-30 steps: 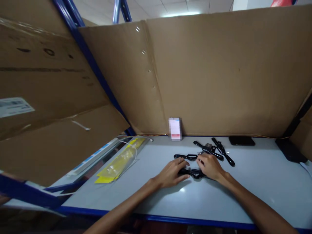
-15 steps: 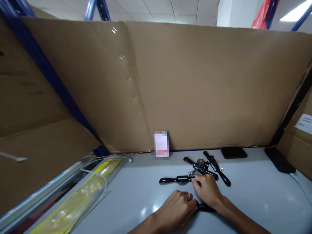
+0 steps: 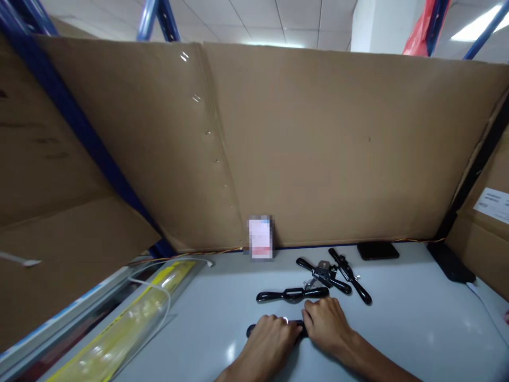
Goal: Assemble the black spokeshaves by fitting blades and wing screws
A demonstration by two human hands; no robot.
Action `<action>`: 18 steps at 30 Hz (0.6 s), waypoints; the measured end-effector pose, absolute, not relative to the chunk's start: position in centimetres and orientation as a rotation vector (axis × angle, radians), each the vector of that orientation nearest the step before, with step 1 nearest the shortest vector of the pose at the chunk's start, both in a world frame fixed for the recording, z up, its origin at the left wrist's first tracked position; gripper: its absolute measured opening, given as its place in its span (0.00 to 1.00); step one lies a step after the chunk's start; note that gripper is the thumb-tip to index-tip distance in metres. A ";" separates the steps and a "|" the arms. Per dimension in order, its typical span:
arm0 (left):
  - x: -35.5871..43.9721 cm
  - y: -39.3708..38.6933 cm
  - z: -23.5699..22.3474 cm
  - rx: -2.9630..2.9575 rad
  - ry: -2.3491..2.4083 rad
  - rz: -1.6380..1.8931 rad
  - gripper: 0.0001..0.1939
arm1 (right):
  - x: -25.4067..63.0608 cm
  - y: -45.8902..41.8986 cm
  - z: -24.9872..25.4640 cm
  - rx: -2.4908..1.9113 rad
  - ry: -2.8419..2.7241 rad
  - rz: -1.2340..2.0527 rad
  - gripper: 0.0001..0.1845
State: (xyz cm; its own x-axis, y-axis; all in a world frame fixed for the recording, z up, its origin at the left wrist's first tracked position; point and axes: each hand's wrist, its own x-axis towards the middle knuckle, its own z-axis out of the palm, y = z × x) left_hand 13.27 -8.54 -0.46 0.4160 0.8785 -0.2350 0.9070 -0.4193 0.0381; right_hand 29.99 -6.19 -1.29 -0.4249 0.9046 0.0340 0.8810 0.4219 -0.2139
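My left hand (image 3: 274,337) is closed around the left part of a black spokeshave (image 3: 251,330), whose left handle tip sticks out beyond my knuckles. Closed fingers of my right hand (image 3: 328,323) are at its right end and hide that handle. Just beyond my hands lies a second black spokeshave body (image 3: 294,293), roughly level across the table. Behind it to the right rests a third spokeshave (image 3: 324,273) with a grey metal blade. A fourth one (image 3: 350,276) lies slanted beside it.
A phone-like black slab (image 3: 377,250) and a black power bank-like block (image 3: 451,262) lie at the back right. A small blurred card (image 3: 261,239) leans on the cardboard wall (image 3: 302,143). Yellow-edged clear packaging (image 3: 131,323) and a white cable (image 3: 169,302) occupy the left.
My right hand has left the handle of the spokeshave beyond and come back toward me, onto the one in my left hand. That spokeshave has shifted left, its left tip now showing.
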 end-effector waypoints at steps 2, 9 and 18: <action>13.6 -8.8 -0.3 2.451 1.705 -0.273 0.18 | 30.0 -6.3 -1.4 -1.614 -2.535 0.250 0.12; 13.9 -9.8 0.1 2.363 1.875 -0.208 0.18 | 30.0 -6.1 -1.9 -1.654 -2.554 0.272 0.14; 12.3 -9.6 1.7 2.565 1.489 -0.216 0.17 | 30.2 -6.0 -2.1 -1.639 -2.561 0.284 0.15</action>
State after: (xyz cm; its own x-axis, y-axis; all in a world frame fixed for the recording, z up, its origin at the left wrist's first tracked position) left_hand 12.33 -9.62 1.67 0.4916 0.8456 -0.2081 0.8699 -0.4880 0.0719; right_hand 30.17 -6.01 -2.14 -0.4213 0.9065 -0.0262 0.8903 0.4079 -0.2027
